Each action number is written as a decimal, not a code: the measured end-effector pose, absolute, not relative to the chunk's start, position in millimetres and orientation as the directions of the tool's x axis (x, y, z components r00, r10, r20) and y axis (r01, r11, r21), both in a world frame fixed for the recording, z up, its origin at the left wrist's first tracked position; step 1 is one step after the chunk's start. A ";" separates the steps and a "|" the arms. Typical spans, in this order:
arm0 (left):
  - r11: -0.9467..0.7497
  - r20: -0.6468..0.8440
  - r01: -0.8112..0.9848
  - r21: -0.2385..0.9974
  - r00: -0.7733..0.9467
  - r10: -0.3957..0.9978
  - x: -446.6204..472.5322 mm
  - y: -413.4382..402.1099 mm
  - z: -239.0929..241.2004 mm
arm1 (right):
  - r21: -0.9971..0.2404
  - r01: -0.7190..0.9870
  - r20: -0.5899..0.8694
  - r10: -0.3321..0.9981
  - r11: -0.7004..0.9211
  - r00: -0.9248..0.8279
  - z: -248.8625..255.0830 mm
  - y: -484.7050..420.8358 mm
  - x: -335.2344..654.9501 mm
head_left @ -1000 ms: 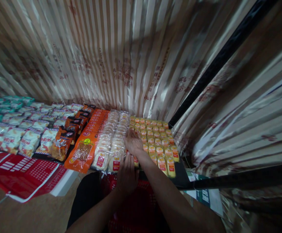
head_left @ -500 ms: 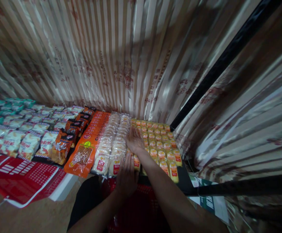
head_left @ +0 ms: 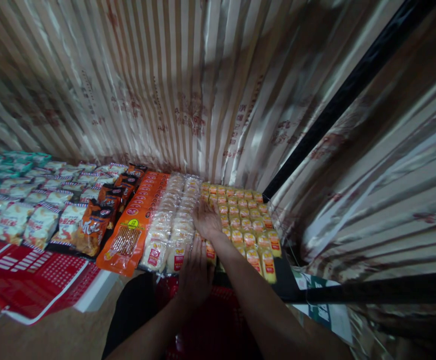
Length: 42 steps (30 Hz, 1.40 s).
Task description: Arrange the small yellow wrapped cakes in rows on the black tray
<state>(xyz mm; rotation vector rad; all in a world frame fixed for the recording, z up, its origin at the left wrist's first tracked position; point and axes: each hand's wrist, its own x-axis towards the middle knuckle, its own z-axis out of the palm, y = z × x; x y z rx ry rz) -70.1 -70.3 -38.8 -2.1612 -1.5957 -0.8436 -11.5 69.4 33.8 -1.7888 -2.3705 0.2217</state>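
My right hand [head_left: 206, 219] lies flat, fingers stretched out, on the left column of small yellow snack packets [head_left: 246, 220] laid in rows on a dark shelf [head_left: 278, 275]. My left hand [head_left: 195, 272] rests palm down at the shelf's front edge, fingers extended against the near ends of the pale cake packets [head_left: 170, 225] and the yellow ones. Neither hand grips anything that I can see.
Left of the pale packets lie orange stick-snack packs [head_left: 133, 227], dark orange bags [head_left: 97, 220], then white and teal bags [head_left: 26, 210]. A red printed board [head_left: 33, 275] sits front left. A striped curtain [head_left: 172, 85] hangs behind; a black pole [head_left: 338, 95] slants at right.
My right hand has shifted slightly forward and back over the yellow packets. My left hand stays at the shelf's front edge. The view has drifted a little.
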 end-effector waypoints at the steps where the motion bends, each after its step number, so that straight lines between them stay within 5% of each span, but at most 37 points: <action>1: -0.322 0.629 0.943 0.085 0.200 0.751 -70.1 -70.2 -38.7 | -0.220 0.938 0.043 0.963 0.268 -0.265 33.4 68.8 -11.5; 42: -0.318 0.631 0.944 0.085 0.196 0.751 -73.5 -67.6 -42.8 | -0.193 0.954 0.038 0.973 0.229 -0.226 26.5 108.2 -15.3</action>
